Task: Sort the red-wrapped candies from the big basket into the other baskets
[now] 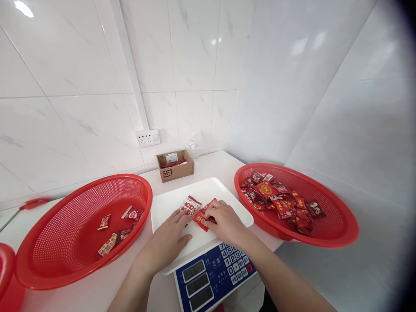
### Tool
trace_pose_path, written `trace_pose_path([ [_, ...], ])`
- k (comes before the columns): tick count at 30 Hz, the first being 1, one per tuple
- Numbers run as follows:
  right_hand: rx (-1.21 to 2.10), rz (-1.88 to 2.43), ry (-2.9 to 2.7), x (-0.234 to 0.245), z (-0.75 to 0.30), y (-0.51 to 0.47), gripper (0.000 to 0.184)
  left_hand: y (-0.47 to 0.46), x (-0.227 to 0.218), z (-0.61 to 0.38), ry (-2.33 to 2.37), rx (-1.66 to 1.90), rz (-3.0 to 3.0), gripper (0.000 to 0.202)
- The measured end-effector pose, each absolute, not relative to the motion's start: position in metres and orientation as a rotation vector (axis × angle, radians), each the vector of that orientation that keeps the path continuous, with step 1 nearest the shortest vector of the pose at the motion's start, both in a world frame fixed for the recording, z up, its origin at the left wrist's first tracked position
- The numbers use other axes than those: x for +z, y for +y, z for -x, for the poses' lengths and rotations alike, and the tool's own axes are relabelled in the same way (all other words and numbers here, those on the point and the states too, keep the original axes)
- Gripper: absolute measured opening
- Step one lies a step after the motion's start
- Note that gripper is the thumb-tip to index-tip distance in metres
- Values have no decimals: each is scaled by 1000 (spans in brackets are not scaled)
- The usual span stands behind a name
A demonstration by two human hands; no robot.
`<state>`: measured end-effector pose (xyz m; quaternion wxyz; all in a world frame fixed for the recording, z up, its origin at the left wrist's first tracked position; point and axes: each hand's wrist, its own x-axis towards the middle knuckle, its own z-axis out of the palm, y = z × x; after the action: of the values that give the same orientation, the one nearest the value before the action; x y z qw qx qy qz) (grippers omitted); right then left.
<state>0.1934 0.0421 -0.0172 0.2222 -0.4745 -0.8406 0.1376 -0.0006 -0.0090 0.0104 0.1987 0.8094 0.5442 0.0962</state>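
Note:
On the white tray of a weighing scale lie a few small snack packets. My left hand rests at the tray's left side, fingers stretched out and thumb apart. Its fingertips touch the lower edge of a white-and-red packet. Curled over the packets from the right, my right hand pinches a red packet with thumb and fingers. Another red packet shows partly behind its knuckles. The blue scale panel with displays and number keys is below the tray.
To the left, a red perforated basket holds several packets. A second red basket at the right contains a larger heap of packets. Behind the tray stand a small cardboard box and a clear plastic bottle, near the tiled wall.

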Motion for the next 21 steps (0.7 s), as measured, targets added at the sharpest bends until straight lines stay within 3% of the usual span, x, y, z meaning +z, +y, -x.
trace_pose_path([
  [8, 371, 1261, -2308, -16, -188, 37, 7, -6, 0, 3, 1478, 342, -2267, 52],
  [12, 427, 1243, -2288, -15, -195, 36, 5, -5, 2, 3, 1460, 285, -2283, 48],
  [21, 550, 1205, -2271, -13, -202, 37, 22, -6, 6, 3, 1402, 330, -2301, 44],
])
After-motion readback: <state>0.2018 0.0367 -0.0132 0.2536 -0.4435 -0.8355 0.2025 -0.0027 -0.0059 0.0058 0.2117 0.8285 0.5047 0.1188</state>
